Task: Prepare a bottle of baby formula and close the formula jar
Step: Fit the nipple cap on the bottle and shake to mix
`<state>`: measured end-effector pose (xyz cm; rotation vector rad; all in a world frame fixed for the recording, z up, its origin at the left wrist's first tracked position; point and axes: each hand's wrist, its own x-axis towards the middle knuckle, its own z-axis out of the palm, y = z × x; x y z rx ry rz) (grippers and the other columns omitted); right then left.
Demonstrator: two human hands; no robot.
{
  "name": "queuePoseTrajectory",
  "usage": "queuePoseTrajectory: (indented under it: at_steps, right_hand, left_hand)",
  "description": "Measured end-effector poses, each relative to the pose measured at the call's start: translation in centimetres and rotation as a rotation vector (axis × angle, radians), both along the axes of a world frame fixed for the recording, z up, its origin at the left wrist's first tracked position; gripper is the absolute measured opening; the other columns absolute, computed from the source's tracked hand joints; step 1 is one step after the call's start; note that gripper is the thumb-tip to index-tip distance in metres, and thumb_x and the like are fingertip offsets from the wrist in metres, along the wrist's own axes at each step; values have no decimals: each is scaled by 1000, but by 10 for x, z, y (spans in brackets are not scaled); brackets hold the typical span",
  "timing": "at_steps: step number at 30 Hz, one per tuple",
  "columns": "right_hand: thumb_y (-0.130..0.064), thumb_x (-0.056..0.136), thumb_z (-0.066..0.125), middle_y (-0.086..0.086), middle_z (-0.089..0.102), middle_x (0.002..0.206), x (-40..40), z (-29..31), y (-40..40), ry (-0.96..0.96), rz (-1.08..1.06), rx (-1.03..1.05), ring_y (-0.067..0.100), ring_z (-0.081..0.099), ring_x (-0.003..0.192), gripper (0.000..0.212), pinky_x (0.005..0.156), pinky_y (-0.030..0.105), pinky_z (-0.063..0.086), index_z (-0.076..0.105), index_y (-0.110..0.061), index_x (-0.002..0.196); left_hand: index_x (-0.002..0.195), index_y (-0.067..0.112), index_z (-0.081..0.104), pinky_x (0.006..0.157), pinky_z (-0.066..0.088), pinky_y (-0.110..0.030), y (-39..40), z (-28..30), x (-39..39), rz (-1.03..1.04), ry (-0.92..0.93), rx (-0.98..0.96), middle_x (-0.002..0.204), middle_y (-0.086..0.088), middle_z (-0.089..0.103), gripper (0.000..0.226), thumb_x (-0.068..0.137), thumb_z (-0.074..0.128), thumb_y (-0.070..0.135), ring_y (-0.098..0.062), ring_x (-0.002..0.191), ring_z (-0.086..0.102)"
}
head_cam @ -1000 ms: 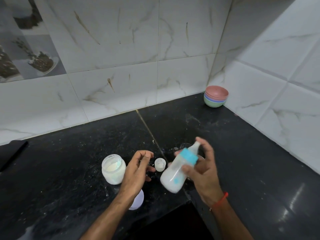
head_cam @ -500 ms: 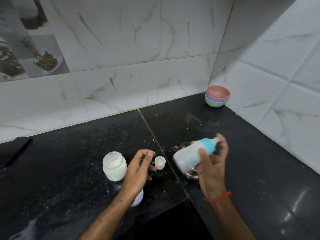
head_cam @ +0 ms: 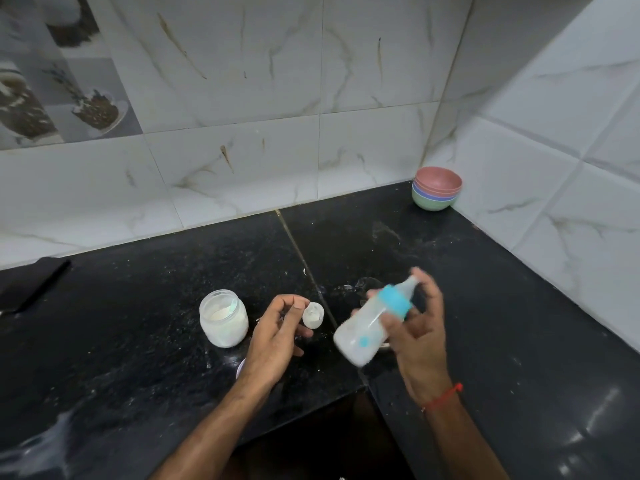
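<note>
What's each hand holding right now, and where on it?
The right hand grips the translucent baby bottle with milky liquid around its blue collar and upper body. The left hand holds nothing.

baby bottle (head_cam: 367,327) — swung from near-level back to nipple-up tilt | right hand (head_cam: 419,337) — lower

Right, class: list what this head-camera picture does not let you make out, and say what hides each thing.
1. Bottle: motion blur in the right hand smears its markings and fill level.
2. White thing: mostly hidden under the left hand; it may be the lid of the jar, not certain.
3. Item behind the bottle: covered by bottle and hand.
4. Dark object: cut off by the left edge.
</note>
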<state>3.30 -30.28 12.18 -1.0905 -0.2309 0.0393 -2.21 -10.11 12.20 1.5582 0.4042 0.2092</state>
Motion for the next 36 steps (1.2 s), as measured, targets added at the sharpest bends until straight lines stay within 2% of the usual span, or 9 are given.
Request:
queuePoseTrajectory:
  at_steps: [3, 8, 12, 17, 21, 25, 29, 33, 36]
  right_hand:
    - [-18, 92, 65, 0, 75, 115, 11, 5, 0, 119, -263, 331, 28, 68, 113, 66, 80, 40, 63, 33, -30, 149]
    - [-23, 75, 91, 24, 69, 126, -1, -6, 0, 123, 22, 28, 49, 66, 114, 83, 92, 63, 56, 45, -37, 144]
    - [-27, 86, 73, 11, 68, 126, 11, -1, -10, 237, -221, 296, 26, 69, 111, 76, 75, 40, 64, 32, -30, 150]
    - [-30, 70, 95, 29, 66, 128, 1, -13, -13, 125, 140, -11, 53, 63, 117, 89, 97, 66, 52, 45, -41, 142]
    - [-22, 84, 76, 25, 66, 129, 7, -3, -15, 217, -5, 184, 26, 73, 109, 81, 79, 46, 63, 35, -44, 151]
    - [-31, 72, 93, 29, 64, 131, 4, -7, -9, 121, 82, 36, 47, 65, 120, 93, 95, 64, 55, 43, -48, 148]
    - [-22, 88, 73, 30, 63, 131, 10, -4, -1, 190, -90, 233, 25, 72, 108, 70, 83, 44, 62, 38, -36, 147]
    - [-30, 68, 95, 31, 68, 119, 5, -10, 14, 50, 157, -127, 35, 71, 108, 88, 92, 52, 60, 48, -41, 141]
    - [-24, 78, 89, 23, 73, 118, 10, -1, 19, 50, -11, 75, 35, 72, 106, 84, 88, 51, 62, 42, -33, 147]
  left_hand:
    - [101, 31, 69, 64, 55, -34, -5, -1, -1, 35, -1, -2, 99, 10, 75, 16, 106, 55, 34, -36, 95, 73]
    - [93, 40, 70, 60, 52, -32, -18, -3, -2, 67, 7, 1, 101, 14, 75, 19, 105, 55, 34, -28, 87, 74]
    - [98, 34, 69, 60, 54, -32, -25, -3, -8, 98, 3, 1, 104, 18, 74, 16, 105, 55, 34, -22, 83, 74]
    - [104, 25, 68, 63, 56, -35, -32, -5, -17, 122, 38, 22, 108, 13, 74, 15, 105, 55, 32, -19, 83, 74]
    - [108, 22, 68, 63, 57, -33, -31, -6, -23, 154, 37, 40, 112, 13, 73, 17, 106, 54, 32, -17, 83, 74]
    - [106, 25, 68, 66, 57, -35, -28, -6, -21, 133, 45, 41, 106, 21, 72, 17, 106, 53, 32, -16, 83, 75]
    - [106, 25, 67, 64, 57, -34, -16, -4, -12, 108, 24, 43, 106, 19, 73, 16, 107, 53, 31, -17, 84, 75]
    - [106, 21, 67, 62, 53, -34, -2, 3, -4, 108, 12, 16, 101, 11, 74, 14, 107, 54, 27, -18, 79, 71]
    - [106, 21, 67, 62, 53, -32, 8, 7, 1, 106, 4, -15, 103, 13, 74, 14, 106, 54, 28, -16, 78, 71]
